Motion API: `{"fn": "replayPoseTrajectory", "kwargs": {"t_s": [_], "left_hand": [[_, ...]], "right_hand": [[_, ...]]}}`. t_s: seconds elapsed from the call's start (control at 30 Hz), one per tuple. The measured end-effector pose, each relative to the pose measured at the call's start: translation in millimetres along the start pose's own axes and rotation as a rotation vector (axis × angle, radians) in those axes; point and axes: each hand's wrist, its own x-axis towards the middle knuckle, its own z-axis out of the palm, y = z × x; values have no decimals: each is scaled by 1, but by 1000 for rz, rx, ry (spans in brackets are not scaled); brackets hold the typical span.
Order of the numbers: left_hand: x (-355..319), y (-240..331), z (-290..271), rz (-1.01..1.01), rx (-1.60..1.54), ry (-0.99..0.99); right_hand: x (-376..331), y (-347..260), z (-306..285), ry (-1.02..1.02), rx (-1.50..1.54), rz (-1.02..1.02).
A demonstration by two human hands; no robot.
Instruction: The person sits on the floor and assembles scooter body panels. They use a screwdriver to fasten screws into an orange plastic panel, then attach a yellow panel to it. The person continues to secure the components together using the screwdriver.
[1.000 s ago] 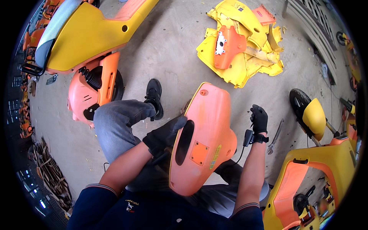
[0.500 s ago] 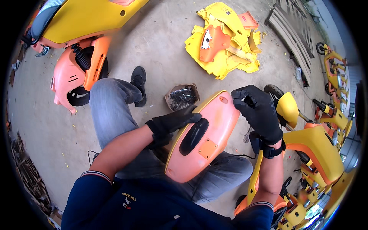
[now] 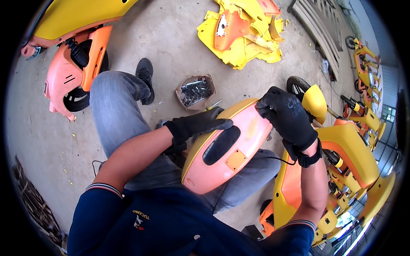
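Our left hand [image 3: 197, 125] pinches the side of the pink and yellow cover [image 3: 242, 138] over our lap [image 3: 256, 168]. Our right hand [image 3: 288, 116] is curled at its top; we cannot tell if it pinches anything.

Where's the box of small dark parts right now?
In the head view, the box sits on the floor, just beyond the left hand and right of the black shoe.

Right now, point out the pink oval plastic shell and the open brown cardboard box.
Pink oval plastic shell [image 3: 243, 141], head view: pink face.
Open brown cardboard box [image 3: 205, 103], head view: near rim.
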Motion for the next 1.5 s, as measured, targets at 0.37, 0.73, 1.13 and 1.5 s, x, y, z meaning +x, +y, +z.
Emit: {"fn": "replayPoseTrajectory", "kwargs": {"t_s": [0.37, 0.73, 1.13, 1.5], "left_hand": [[-8, 17, 6, -15, -96, -16], [-3, 13, 8, -44, -222, -61], [-6, 21, 10, -16, -219, -69], [-10, 28, 9, -26, -154, -58]], "right_hand": [[11, -1, -8, -129, -58, 22], [14, -10, -11, -149, -63, 98], [12, 1, -17, -265, -104, 58], [6, -6, -13, -193, -184, 12]]}}
